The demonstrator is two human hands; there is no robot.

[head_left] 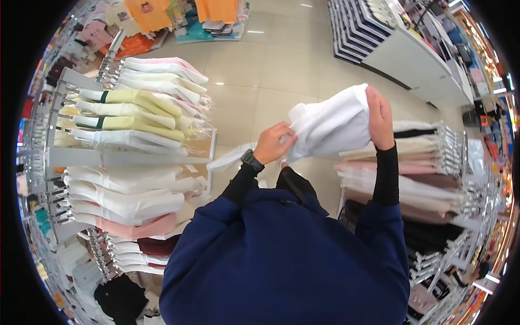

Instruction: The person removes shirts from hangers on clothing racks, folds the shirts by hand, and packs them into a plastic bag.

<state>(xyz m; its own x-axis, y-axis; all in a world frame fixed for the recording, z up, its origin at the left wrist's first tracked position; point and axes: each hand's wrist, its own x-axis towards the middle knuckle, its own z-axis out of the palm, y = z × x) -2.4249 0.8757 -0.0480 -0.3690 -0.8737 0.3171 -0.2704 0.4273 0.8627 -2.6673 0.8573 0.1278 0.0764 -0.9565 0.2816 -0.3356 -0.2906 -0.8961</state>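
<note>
A white garment [331, 125] is stretched out in the air in front of me between both hands. My right hand [380, 116] grips its upper right edge, with the fingers closed round the cloth. At the garment's left side, my left hand [275, 142] pinches the fabric between thumb and fingers. A long white piece of cloth, looking like a sleeve, hangs out past my left wrist, which wears a dark watch [252, 161]. Whether it belongs to the same garment I cannot tell.
Racks of hanging clothes stand on both sides: yellow and white tops [143, 116] at left, pink, white and dark garments [403, 179] at right. A white counter [417, 70] is at the back right. Orange shirts [216, 11] hang at the far end of the tiled floor [260, 70].
</note>
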